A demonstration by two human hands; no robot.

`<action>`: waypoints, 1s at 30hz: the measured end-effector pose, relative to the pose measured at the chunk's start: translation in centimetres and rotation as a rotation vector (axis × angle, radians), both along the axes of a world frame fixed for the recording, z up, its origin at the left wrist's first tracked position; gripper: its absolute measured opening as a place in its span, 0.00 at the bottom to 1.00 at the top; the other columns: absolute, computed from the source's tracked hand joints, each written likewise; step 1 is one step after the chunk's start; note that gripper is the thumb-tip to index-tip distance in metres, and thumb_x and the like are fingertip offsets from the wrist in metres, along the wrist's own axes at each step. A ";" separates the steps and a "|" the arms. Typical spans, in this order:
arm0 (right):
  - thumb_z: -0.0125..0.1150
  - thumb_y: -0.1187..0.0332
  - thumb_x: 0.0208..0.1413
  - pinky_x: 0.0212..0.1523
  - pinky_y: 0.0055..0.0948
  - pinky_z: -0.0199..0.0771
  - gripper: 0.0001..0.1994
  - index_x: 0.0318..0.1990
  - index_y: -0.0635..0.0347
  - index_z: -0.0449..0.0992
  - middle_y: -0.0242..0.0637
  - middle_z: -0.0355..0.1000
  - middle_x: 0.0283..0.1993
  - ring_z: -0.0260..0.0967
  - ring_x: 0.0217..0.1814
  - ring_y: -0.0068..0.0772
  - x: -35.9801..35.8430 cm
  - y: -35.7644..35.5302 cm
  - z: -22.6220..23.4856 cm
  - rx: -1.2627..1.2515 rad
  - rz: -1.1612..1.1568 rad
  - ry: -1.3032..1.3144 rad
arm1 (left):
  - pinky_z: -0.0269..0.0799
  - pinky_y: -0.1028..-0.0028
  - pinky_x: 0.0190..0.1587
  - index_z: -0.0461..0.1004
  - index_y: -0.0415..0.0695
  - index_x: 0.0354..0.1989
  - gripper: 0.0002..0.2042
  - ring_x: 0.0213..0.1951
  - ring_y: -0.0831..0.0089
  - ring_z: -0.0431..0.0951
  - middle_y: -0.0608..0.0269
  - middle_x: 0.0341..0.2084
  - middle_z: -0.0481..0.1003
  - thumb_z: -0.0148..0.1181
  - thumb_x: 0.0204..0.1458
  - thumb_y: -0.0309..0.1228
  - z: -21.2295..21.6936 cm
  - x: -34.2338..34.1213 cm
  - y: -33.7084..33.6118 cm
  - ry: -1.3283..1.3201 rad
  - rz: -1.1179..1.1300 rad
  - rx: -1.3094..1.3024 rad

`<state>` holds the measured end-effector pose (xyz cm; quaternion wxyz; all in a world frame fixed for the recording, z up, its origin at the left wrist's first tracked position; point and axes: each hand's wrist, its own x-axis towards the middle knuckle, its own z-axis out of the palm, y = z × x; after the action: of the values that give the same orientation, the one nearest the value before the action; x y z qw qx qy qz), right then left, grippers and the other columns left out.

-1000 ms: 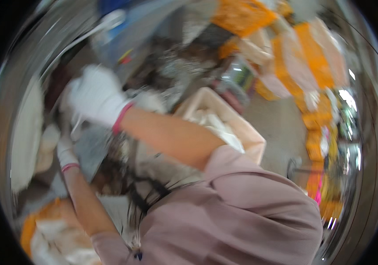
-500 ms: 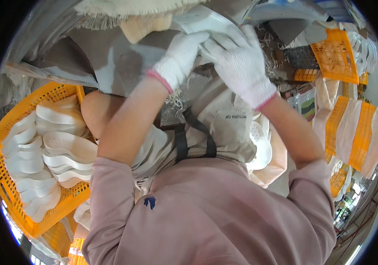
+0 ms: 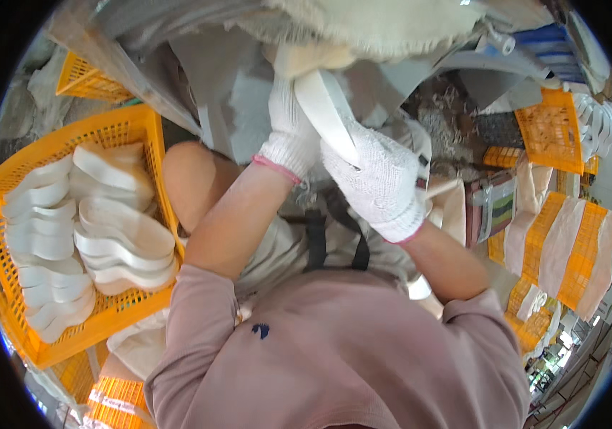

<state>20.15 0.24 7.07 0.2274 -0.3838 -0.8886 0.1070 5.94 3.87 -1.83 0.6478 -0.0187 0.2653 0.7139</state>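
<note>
Both my hands wear white knit gloves and meet in front of my chest. My left hand (image 3: 290,129) grips the upper part of a white shoe sole (image 3: 326,114). My right hand (image 3: 377,179) is closed around the lower end of the same sole. The sole stands tilted, its top end near a pale cloth-covered surface (image 3: 363,21) above. My apron and pink sleeves fill the lower middle of the view.
An orange plastic crate (image 3: 130,125) at my left holds several stacked white soles (image 3: 116,229). More orange crates (image 3: 549,129) with white pieces stand at the right and lower right. Grey sheets and a bench edge lie above the hands.
The view has swung down and settled. Both hands have come lower and closer together on the white sole; the left crate of soles is now in fuller view.
</note>
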 end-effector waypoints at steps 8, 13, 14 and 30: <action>0.69 0.58 0.62 0.40 0.34 0.81 0.17 0.48 0.62 0.83 0.47 0.82 0.39 0.81 0.36 0.45 -2.7 4.5 -0.9 -0.354 0.141 0.236 | 0.83 0.60 0.47 0.76 0.46 0.55 0.15 0.42 0.64 0.84 0.58 0.40 0.81 0.55 0.67 0.41 -0.3 0.5 -0.1 0.172 0.094 -0.001; 0.70 0.60 0.57 0.48 0.46 0.82 0.23 0.56 0.62 0.79 0.44 0.83 0.45 0.83 0.49 0.47 -1.1 1.1 -0.1 -0.472 0.056 0.218 | 0.83 0.53 0.45 0.75 0.43 0.53 0.22 0.39 0.56 0.84 0.53 0.39 0.80 0.42 0.68 0.48 -1.5 -0.9 2.3 0.032 -0.016 0.061; 0.70 0.60 0.56 0.49 0.48 0.82 0.25 0.58 0.62 0.77 0.45 0.83 0.47 0.82 0.51 0.50 -1.8 1.7 -0.1 -0.592 0.056 0.356 | 0.83 0.53 0.44 0.75 0.44 0.54 0.24 0.38 0.56 0.83 0.54 0.38 0.80 0.42 0.68 0.51 -1.3 -1.2 2.4 0.142 0.058 0.112; 0.78 0.61 0.50 0.47 0.41 0.83 0.23 0.52 0.61 0.81 0.49 0.82 0.42 0.84 0.44 0.52 -2.6 1.3 0.1 -0.196 -0.090 0.060 | 0.84 0.49 0.48 0.75 0.42 0.53 0.21 0.41 0.49 0.84 0.50 0.40 0.80 0.40 0.71 0.45 -6.1 -3.2 2.1 0.623 0.037 -0.073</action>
<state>17.56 1.51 7.15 0.2200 -0.4402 -0.8485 0.1945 2.78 6.02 -7.98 0.5211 0.1727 0.4761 0.6870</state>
